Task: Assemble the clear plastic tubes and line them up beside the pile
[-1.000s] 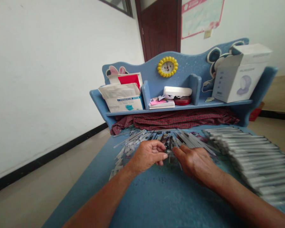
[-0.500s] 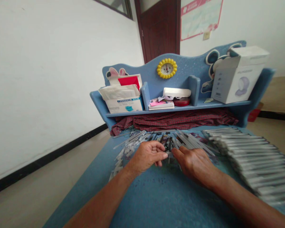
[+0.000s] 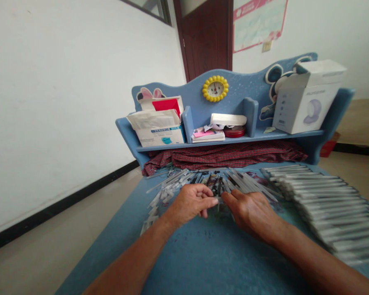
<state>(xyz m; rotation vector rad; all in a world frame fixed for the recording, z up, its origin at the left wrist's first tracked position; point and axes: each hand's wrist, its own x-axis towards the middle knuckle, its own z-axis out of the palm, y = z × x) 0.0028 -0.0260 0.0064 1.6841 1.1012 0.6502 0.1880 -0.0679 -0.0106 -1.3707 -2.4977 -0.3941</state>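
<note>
My left hand (image 3: 192, 203) is closed, thumb and forefinger pinching a small clear plastic piece (image 3: 219, 200) above the blue table. Close on its right, my right hand (image 3: 252, 211) is closed too, fingertips at the other side of that piece; whatever else it grips is hidden by the fingers. Clear pen barrels (image 3: 247, 181) fan out just behind my hands, with slim dark pen parts (image 3: 214, 181) in the middle. Beside my left wrist lie small whitish plastic pieces (image 3: 153, 211). A large stack of pens (image 3: 326, 209), blurred, lies to the right of my right hand.
A blue shelf (image 3: 160, 146) along the table's back carries a mask box (image 3: 164, 135), a white carton (image 3: 307, 98) and a stack of papers (image 3: 207, 136). Red checked cloth (image 3: 227, 155) is bunched beneath it. The table (image 3: 184, 262) extends toward me.
Hardly anything differs. Both hands keep their pinch at nearly the same spot, and the whole view has shifted very slightly.
</note>
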